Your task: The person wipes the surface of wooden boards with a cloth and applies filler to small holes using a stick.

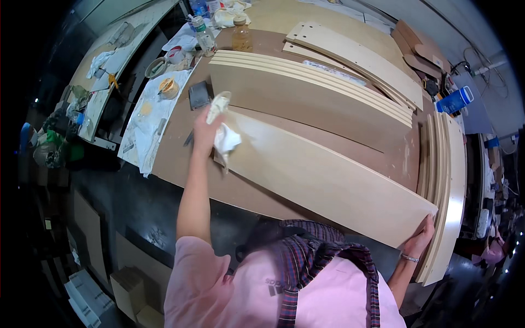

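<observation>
The left hand is gripping a cloth at the left end of the board; the right hand is holding its right corner. The board is lying along the tabletop's near edge. Good wiping is probably needing even strokes, that corner steadied.

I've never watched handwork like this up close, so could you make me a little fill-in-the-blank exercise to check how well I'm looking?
1. The white cloth is in the person's ____ hand.
2. The other hand is at the ____ end of the long pale board.
3. The large container beyond the stacked boards at the picture's right is mostly coloured ____.
4. The person's shirt is coloured ____.

Missing words: left; right; blue; pink.
</observation>
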### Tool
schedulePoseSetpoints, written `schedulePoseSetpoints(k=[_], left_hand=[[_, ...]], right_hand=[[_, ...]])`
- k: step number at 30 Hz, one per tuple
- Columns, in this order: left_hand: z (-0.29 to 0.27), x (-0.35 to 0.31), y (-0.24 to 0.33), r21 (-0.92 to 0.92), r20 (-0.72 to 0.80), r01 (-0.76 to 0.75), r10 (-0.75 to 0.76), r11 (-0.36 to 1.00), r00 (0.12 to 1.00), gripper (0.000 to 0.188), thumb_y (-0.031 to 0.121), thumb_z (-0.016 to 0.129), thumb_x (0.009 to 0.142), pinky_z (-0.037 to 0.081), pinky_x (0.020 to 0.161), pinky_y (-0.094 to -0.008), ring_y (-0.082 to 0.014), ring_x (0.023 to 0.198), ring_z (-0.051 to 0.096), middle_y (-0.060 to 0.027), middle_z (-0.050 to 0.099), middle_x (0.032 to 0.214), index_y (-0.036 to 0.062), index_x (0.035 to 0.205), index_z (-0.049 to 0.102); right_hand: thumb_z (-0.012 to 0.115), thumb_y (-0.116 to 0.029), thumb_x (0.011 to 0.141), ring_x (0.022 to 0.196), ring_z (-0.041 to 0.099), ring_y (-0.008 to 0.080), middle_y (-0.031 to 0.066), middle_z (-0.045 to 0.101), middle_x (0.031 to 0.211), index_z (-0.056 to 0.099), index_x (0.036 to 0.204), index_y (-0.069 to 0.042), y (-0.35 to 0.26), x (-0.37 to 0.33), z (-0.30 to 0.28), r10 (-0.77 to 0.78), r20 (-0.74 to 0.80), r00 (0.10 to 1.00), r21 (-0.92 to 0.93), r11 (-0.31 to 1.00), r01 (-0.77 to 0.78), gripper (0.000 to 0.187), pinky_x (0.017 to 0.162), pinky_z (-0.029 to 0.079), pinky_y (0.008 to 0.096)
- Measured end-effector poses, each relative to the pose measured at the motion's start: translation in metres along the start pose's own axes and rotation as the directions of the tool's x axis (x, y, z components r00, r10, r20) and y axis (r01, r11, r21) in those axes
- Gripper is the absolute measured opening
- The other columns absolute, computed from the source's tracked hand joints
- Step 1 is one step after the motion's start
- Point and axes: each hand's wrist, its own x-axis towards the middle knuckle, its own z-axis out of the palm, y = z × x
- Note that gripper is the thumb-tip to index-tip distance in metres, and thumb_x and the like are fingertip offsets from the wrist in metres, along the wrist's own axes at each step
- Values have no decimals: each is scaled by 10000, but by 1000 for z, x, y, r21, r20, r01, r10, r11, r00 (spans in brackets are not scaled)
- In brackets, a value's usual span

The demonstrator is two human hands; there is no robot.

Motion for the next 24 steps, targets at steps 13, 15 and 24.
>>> schedulePoseSetpoints(k=[13,15,24], left_hand=[[-8,-4,19,-678,-26,171,-256,715,966,374,365,437,962,522,829,-405,-246,900,637,-97,648,986,45,1065,599],[1,-18,21,-796,29,154,-216,586,976,296,328,475,932,522,829,-406,-252,866,640,-90,655,939,67,969,609],[-61,-19,-58,-362,-165,237,-312,902,936,257,286,531,927,514,784,-356,-209,767,622,-77,640,868,52,859,612]], right_hand=[[316,-458,1014,861,584,211,115,599,855,579,976,-16,-50,6,26,-377,-435,818,171,857,486,516,953,415,376],[256,-489,1009,682,524,198,105,518,682,560,832,-25,-77,31,-7,-670,318,670,355,740,571,583,952,411,397],[221,-485,1010,633,480,193,98,499,623,547,771,-40,-93,39,32,-720,189,668,475,662,579,601,1045,356,425]])
